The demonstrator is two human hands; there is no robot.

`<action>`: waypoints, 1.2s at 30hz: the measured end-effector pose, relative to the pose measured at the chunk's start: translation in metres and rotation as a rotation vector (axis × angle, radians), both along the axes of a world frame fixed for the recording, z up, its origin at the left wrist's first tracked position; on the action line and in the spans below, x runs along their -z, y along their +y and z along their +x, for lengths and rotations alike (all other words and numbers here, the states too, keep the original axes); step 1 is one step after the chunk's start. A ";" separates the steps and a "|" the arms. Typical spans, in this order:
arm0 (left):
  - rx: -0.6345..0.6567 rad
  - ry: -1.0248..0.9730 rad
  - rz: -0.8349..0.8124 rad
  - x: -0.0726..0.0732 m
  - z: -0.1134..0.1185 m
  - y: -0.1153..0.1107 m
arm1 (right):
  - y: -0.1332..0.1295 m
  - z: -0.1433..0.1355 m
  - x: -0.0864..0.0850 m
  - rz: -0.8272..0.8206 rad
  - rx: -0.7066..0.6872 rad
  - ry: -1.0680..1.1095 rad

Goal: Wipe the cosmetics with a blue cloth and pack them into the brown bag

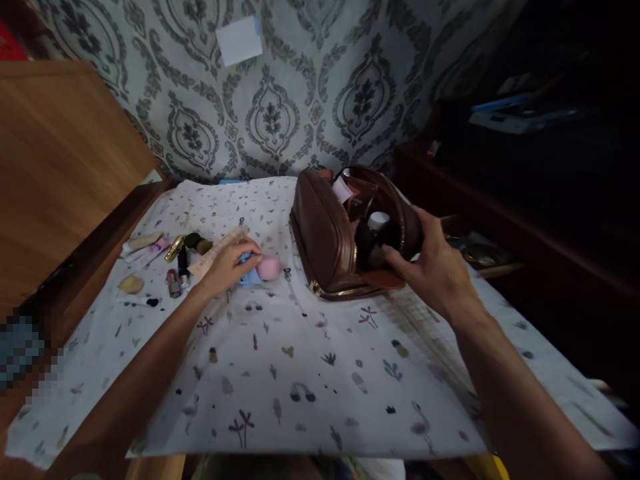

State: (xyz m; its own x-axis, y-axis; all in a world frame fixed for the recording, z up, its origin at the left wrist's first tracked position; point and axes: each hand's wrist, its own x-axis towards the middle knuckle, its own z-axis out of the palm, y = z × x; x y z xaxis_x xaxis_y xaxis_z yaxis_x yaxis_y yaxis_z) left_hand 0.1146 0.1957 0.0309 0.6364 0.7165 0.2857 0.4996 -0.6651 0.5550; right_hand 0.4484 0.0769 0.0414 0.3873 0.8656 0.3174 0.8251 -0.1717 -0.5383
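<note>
A brown leather bag lies unzipped on the patterned white cloth, its opening toward me. Inside it show a dark bottle with a white cap and a light pink item. My right hand grips the bag's right side, thumb inside the opening and fingers behind the wall. Left of the bag, my left hand has its fingers pressed on a small blue packet, beside a round pink item. Under that hand lies a peach-coloured paper.
Several cosmetics lie at the left, among them a gold tube, a small lipstick-like tube and a yellowish sponge. A wooden panel stands at the left. Behind the cloth rises a patterned wall; dark furniture is at the right.
</note>
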 end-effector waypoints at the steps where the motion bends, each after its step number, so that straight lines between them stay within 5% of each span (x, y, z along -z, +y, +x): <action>1: 0.032 0.002 -0.016 0.001 -0.001 -0.003 | 0.000 0.000 -0.001 -0.001 0.000 0.005; 5: 0.065 0.000 -0.057 0.004 -0.003 -0.017 | 0.000 0.000 -0.003 -0.002 0.002 0.009; 12: -0.217 -0.082 0.105 -0.002 0.009 -0.031 | -0.001 0.000 -0.004 -0.009 -0.006 0.040; 18: 0.059 0.268 0.292 0.024 0.026 -0.043 | 0.002 0.005 0.005 0.067 -0.026 -0.001; 25: -0.041 0.305 0.468 0.039 0.040 -0.041 | 0.004 0.009 0.015 0.121 -0.044 -0.002; 36: -0.110 0.229 0.283 0.032 0.049 -0.026 | 0.002 0.004 0.010 0.045 -0.023 0.071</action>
State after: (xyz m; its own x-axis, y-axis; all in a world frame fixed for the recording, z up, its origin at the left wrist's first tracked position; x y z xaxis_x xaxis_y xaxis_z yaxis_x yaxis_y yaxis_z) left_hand 0.1632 0.1697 -0.0012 0.6302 0.6972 0.3417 0.6665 -0.7115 0.2225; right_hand 0.4521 0.0787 0.0314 0.3901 0.8601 0.3288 0.7882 -0.1273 -0.6021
